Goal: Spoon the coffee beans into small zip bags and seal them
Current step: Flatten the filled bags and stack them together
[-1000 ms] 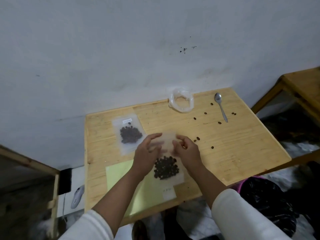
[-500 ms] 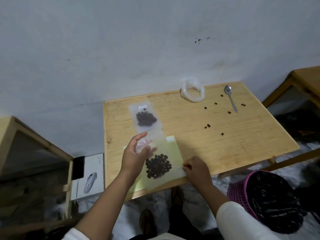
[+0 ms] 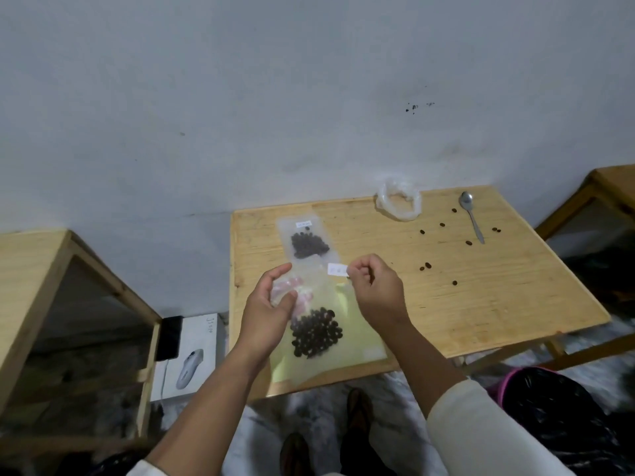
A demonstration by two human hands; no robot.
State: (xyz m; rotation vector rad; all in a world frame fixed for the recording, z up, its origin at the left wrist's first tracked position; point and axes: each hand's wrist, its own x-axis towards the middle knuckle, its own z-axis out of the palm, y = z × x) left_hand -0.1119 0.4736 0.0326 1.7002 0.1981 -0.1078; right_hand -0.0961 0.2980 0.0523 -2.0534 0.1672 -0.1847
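A clear zip bag (image 3: 318, 329) holding a dark heap of coffee beans lies near the table's front edge on a pale green sheet (image 3: 360, 341). My left hand (image 3: 271, 304) grips the bag's top end, fingers curled around the plastic. My right hand (image 3: 372, 286) pinches a small white label (image 3: 337, 269) just above that bag. A second filled, labelled zip bag (image 3: 305, 240) lies flat behind them. The metal spoon (image 3: 471, 214) rests at the far right of the table, with several loose beans (image 3: 426, 266) scattered around it.
A crumpled clear plastic bag (image 3: 398, 202) sits at the back of the wooden table (image 3: 498, 304). Wooden stands (image 3: 31, 269) flank both sides. A white box picturing a mouse (image 3: 190, 362) lies on the floor at left; a bin with a black liner (image 3: 549, 417) stands at right.
My right hand came up from the bag's lower corner and now pinches a white label near the bag's top. My left hand still holds the bag's top end. The camera swung left.
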